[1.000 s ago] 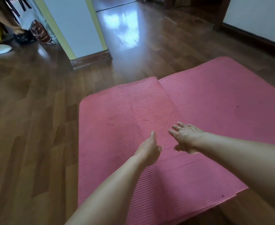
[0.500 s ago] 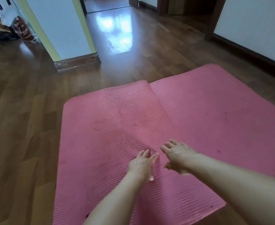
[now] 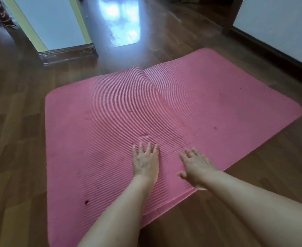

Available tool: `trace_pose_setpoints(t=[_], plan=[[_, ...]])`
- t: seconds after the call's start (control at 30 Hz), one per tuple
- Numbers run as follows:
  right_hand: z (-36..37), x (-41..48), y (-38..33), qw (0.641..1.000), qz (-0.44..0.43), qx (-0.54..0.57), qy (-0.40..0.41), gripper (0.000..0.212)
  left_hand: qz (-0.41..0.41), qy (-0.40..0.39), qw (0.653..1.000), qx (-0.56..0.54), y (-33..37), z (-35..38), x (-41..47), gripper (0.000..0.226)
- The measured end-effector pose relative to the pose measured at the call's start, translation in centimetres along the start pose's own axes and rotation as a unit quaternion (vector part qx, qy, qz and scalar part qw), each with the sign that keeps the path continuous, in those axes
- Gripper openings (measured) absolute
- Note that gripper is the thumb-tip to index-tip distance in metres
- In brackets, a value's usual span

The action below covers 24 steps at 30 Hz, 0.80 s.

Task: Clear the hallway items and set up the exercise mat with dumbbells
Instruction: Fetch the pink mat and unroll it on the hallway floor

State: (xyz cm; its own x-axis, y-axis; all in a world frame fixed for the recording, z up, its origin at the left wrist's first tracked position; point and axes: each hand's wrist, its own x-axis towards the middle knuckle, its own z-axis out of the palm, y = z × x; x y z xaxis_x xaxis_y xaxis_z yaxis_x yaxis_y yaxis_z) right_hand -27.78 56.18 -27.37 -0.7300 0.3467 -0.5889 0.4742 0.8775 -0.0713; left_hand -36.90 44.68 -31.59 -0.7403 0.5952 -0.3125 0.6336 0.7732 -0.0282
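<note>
Wooden floor point(image 3: 16, 139), dark planks, glare patch at far end. Pink exercise mat point(image 3: 111, 113) spread on it, ribbed; a raised crease runs from its far edge down toward the near right. White wall end point(image 3: 53, 24) with dark skirting stands beyond the mat, far left. Left hand point(image 3: 145, 161): palm down, fingers straight and spread, flat on the mat left of the crease, gripping nothing. Right hand point(image 3: 196, 166): fingers extended, holding nothing, over the mat's near edge; contact unclear. Small dark hole point(image 3: 86, 202) near the mat's near-left part.
</note>
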Motion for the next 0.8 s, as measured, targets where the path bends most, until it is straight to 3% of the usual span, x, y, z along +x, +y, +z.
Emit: trace_pose_setpoints(t=[0.13, 0.23, 0.37, 0.57, 0.73, 0.8], plan=[[0.2, 1.0, 1.0, 0.998, 0.05, 0.044, 0.005, 0.076, -0.005, -0.061, 0.99, -0.125, -0.5, 0.3, -0.7, 0.064], [0.2, 1.7, 1.4, 0.993, 0.083, 0.083, -0.004, 0.077, 0.003, -0.106, 0.987, -0.119, -1.6, 0.5, -1.5, 0.077], [0.4, 1.8, 0.8, 0.992, 0.087, 0.086, -0.006, 0.078, -0.008, -0.124, 0.984, -0.127, -2.8, 0.0, -2.0, 0.079], [1.2, 2.1, -0.2, 0.986, 0.088, 0.14, -0.032, 0.085, -0.015, -0.079, 0.991, -0.111, -2.8, 1.1, -3.0, 0.059], [1.7, 2.7, 0.2, 0.966, 0.152, 0.207, -0.009, 0.106, -0.019, -0.053, 0.984, -0.17, -2.4, 0.3, -3.2, 0.064], [0.8, 2.5, 0.3, 0.955, 0.181, 0.234, 0.038, 0.091, 0.004, -0.068, 0.975, -0.211, -2.6, -0.4, -3.6, 0.07]])
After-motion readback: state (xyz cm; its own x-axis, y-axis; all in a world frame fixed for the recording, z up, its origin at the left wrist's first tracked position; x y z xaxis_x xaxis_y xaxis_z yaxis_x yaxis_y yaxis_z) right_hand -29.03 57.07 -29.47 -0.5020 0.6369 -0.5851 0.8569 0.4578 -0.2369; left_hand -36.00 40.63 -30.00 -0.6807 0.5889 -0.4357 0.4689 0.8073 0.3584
